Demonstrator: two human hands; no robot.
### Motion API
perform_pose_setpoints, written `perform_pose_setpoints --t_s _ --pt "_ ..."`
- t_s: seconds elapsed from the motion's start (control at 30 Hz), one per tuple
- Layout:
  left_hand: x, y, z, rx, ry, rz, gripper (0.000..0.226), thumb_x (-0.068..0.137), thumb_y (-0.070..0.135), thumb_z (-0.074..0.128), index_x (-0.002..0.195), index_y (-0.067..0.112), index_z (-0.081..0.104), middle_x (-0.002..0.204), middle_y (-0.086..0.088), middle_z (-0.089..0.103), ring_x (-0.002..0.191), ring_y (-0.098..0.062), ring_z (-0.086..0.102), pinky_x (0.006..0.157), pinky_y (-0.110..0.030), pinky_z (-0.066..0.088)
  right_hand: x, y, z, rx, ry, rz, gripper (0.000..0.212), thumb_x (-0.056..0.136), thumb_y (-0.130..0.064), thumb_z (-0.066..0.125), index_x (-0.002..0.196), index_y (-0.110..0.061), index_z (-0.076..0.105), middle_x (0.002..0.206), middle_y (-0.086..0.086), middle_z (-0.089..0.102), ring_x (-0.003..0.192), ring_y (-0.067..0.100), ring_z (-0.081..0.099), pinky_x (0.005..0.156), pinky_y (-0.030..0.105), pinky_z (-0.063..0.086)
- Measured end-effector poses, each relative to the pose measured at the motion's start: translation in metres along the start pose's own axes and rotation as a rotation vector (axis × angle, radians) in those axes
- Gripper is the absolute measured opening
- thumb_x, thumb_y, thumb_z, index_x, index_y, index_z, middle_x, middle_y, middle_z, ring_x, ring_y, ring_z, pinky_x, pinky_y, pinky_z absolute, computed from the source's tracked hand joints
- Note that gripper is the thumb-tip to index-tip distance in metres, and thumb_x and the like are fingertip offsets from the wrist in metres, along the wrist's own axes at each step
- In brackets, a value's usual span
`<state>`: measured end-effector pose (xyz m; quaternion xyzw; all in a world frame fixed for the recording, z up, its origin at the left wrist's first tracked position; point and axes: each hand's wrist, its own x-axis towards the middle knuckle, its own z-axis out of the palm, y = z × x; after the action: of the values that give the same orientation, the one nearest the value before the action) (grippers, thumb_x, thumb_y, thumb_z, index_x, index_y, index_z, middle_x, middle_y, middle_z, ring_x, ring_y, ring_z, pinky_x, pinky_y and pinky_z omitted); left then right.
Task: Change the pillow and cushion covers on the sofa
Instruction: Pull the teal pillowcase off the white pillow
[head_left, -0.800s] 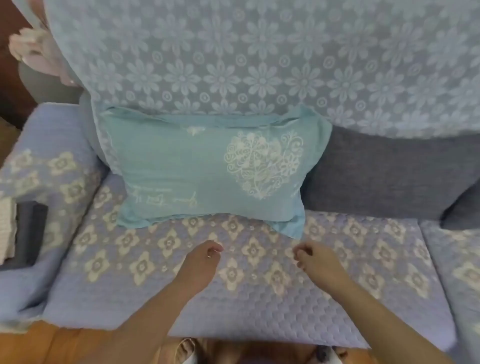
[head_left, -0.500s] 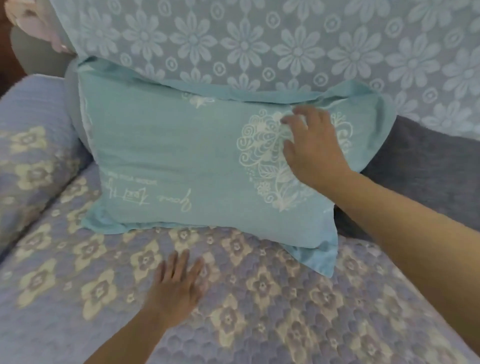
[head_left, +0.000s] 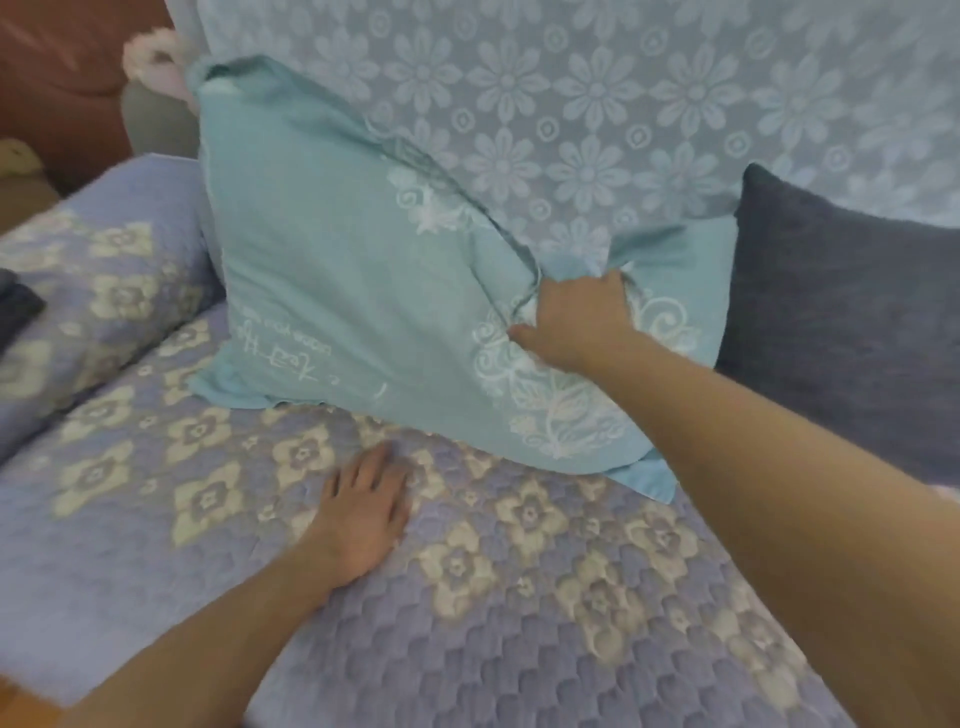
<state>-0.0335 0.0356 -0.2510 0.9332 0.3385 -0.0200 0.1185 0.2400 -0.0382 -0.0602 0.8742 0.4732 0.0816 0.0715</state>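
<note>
A teal pillow (head_left: 353, 291) with a white heart pattern and script stands tilted on the sofa seat (head_left: 519, 597), leaning against the flower-lace backrest (head_left: 623, 104). My right hand (head_left: 574, 325) grips a bunch of its cover near the heart print, and the fabric creases toward the fingers. My left hand (head_left: 361, 512) lies flat, fingers spread, on the quilted purple seat just in front of the pillow's lower edge, not touching it.
A dark grey cushion (head_left: 841, 322) stands at the right against the backrest. The padded armrest (head_left: 104, 291) is on the left, with a dark folded item (head_left: 15, 312) on it. A pink fluffy thing (head_left: 156, 57) sits behind the pillow's top corner.
My right hand went from resting on the pillow's face to bunching its cover, and the pillow has tipped up onto one end. My left hand stays flat on the seat.
</note>
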Motion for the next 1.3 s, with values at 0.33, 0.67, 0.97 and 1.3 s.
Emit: perform_pose_setpoints --t_s 0.33,0.67,0.97,1.3 --pt "-0.06 -0.014 -0.188 0.352 0.323 0.291 0.118 0.068 0.093 0.052 0.158 0.046 -0.008 0.167 -0.01 0.009 0.153 -0.039 0.013 0.121 -0.062 0.013 -0.178 0.001 -0.023 0.081 0.032 -0.177 0.109 0.07 -0.088 0.049 0.156 -0.032 0.014 0.161 0.01 0.011 0.145 0.04 0.015 0.111 0.058 0.029" --pt "-0.092 -0.039 -0.105 0.228 0.217 0.089 0.045 0.074 0.034 0.059 0.116 0.027 0.046 0.102 -0.005 0.064 0.096 -0.035 0.065 0.07 -0.041 0.049 -0.2 -0.009 0.085 0.553 -0.067 0.163 0.067 0.089 -0.041 0.065 0.144 -0.017 0.037 0.114 0.01 0.063 0.107 0.032 0.061 0.078 0.035 0.045" --pt "-0.053 -0.021 -0.197 0.332 0.031 0.094 0.057 0.085 0.019 0.061 0.137 0.029 0.04 0.111 0.001 0.043 0.113 -0.032 0.049 0.08 -0.04 0.04 -0.21 0.053 -0.002 0.665 0.057 0.125 0.052 0.084 -0.053 0.072 0.128 -0.028 0.061 0.109 0.0 0.055 0.112 0.023 0.056 0.081 0.03 0.037" --pt "-0.041 0.15 -0.105 -0.118 0.332 0.319 0.043 0.097 0.042 0.045 0.134 0.029 0.06 0.132 0.001 0.06 0.126 -0.022 0.05 0.107 -0.038 0.041 -0.235 0.05 0.061 0.589 0.229 -0.339 0.033 0.098 -0.025 0.052 0.128 -0.022 0.064 0.134 -0.008 0.059 0.127 0.018 0.048 0.111 0.019 0.025"
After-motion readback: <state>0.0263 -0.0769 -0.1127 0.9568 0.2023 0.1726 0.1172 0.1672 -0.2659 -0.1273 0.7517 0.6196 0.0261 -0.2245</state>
